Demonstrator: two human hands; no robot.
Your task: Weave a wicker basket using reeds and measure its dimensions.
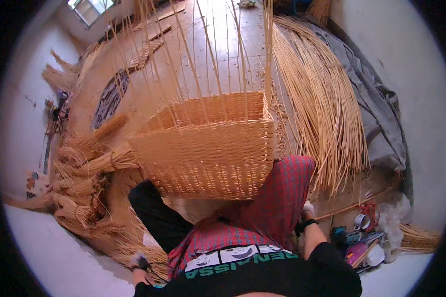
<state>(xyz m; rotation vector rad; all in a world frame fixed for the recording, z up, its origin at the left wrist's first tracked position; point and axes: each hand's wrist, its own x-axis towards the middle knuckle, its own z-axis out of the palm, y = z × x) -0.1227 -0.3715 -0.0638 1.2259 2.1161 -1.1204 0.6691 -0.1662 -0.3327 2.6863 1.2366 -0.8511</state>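
Observation:
A half-woven wicker basket (pixel 203 158) stands in front of me, against my knees. Tall upright stakes (pixel 210 54) rise from its rim. A plaid red cloth (pixel 287 198) covers my lap on the right. My left hand (pixel 139 261), in a greyish glove, is low at my left side by a bundle of thin rods (pixel 151 255); its fingers are too small and blurred to read. Beside my right knee is my right hand (pixel 308 210), in a pale glove with a dark band at the wrist. Its fingers are mostly hidden; a long rod (pixel 347 209) runs rightward from near it.
Long peeled rods (pixel 327 109) lie spread at the right on a grey sheet (pixel 376 119). Tied wicker bundles (pixel 79 208) pile up at the left by the wall. A roll of tape (pixel 362 222) and a plastic bag (pixel 396 227) sit at the lower right.

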